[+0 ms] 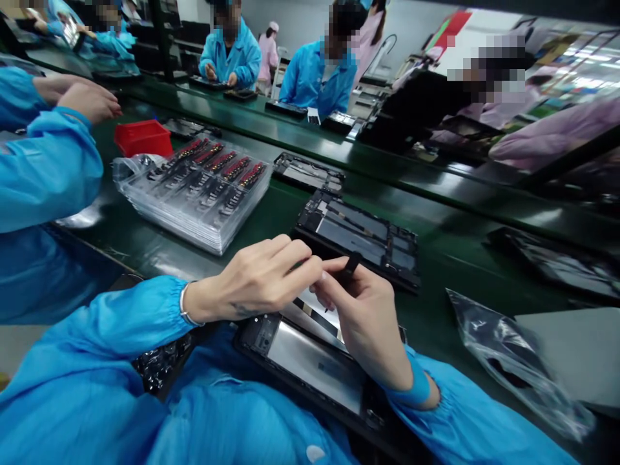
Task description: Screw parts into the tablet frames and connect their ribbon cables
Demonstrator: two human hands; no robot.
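In the middle of the head view, my left hand and my right hand meet, fingertips pinched together. What they pinch is too small and hidden to make out. A small black band or piece shows at my right index finger; I cannot tell whether it is worn or held. Below both hands lies an opened tablet with a silvery inner panel, tilted close to my body and partly covered by my right hand. Just beyond my fingers, a second opened tablet rests on the green bench, its dark batteries and cables exposed.
Stacked clear trays hold small red-and-black boards, with a red bin behind. Another open tablet lies farther back. To the right are a clear plastic bag and a grey sheet. A co-worker's sleeves reach in from the left.
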